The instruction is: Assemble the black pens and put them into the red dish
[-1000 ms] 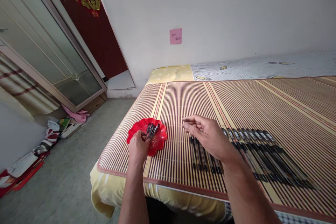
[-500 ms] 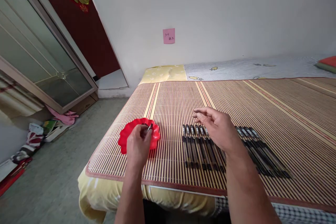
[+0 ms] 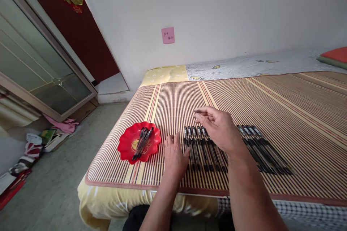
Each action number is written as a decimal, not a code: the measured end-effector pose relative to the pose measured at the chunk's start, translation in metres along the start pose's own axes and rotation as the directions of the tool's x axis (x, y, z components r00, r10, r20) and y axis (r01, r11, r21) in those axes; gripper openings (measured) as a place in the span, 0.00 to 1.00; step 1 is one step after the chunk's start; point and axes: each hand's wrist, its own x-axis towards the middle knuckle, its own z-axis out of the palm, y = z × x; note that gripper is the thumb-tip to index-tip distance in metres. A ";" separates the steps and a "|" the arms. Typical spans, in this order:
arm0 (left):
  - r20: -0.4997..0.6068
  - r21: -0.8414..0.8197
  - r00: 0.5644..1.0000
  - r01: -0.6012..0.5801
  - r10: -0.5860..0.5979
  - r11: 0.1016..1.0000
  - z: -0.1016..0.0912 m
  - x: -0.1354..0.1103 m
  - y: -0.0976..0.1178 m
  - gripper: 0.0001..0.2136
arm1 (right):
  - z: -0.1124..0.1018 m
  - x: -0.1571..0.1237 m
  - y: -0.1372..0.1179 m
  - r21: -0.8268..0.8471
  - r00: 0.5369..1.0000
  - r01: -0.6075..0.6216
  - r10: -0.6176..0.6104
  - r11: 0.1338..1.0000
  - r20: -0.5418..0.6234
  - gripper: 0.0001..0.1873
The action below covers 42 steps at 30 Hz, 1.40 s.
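A red scalloped plate [image 3: 123, 151] lies on the left of the bamboo mat, with several black-capped pens [image 3: 142, 142] in a small pile on it. Between the plate and a row of similar pens [image 3: 196, 151] is my left hand [image 3: 175, 157], empty, its fingers spread, close to the row's left end. My right hand [image 3: 219, 126] hovers over the middle of the row, fingers stretched to the left with a gap to the thumb and nothing in them. My right hand and forearm hide part of the row; more pens [image 3: 262, 149] show to their right.
The striped bamboo mat [image 3: 173, 108] covers a bed with a yellow sheet [image 3: 108, 196]. A pink note [image 3: 168, 35] is stuck on the wall behind. At left stands a glass-panelled door [image 3: 54, 68], with clothes and books on the floor below. A red cushion [image 3: 334, 56] lies far right.
My left hand has let go of a pen on the red plate and moved right, toward the row, opening its fingers. My right hand keeps nearly the same place over the pens. The view has shifted slightly.
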 end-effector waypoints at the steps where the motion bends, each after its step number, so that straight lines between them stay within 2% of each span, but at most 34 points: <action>1: -0.001 0.012 1.000 0.005 -0.005 1.000 0.001 0.000 0.000 0.29 | -0.001 0.000 0.000 0.007 1.000 0.001 -0.001 1.000 0.003 0.16; 15: 0.018 0.078 1.000 0.012 -0.014 0.997 0.004 0.001 0.000 0.29 | -0.004 -0.002 -0.001 0.040 1.000 -0.016 0.016 0.999 0.011 0.15; 27: 0.021 -0.127 0.998 -0.050 0.053 0.991 -0.011 0.004 -0.031 0.29 | 0.002 -0.002 -0.001 0.000 0.999 -0.008 0.008 1.000 0.036 0.15; 31: 0.024 0.030 0.999 0.034 -0.034 0.999 -0.020 0.000 -0.024 0.26 | 0.004 -0.001 -0.001 -0.022 0.999 -0.004 0.005 1.000 0.047 0.15; 36: 0.176 0.259 0.959 0.174 -0.224 0.950 -0.032 -0.004 -0.010 0.14 | 0.007 0.000 0.001 -0.016 0.998 0.007 -0.006 1.000 0.058 0.16; 38: 0.211 0.291 0.946 0.181 -0.247 0.939 -0.034 -0.004 -0.008 0.11 | 0.009 0.000 0.001 -0.017 0.998 0.003 -0.002 1.000 0.067 0.16; 42: 0.206 0.306 0.945 0.185 -0.254 0.934 -0.033 -0.002 -0.009 0.09 | 0.010 -0.001 -0.002 -0.024 0.997 0.000 0.002 1.000 0.076 0.16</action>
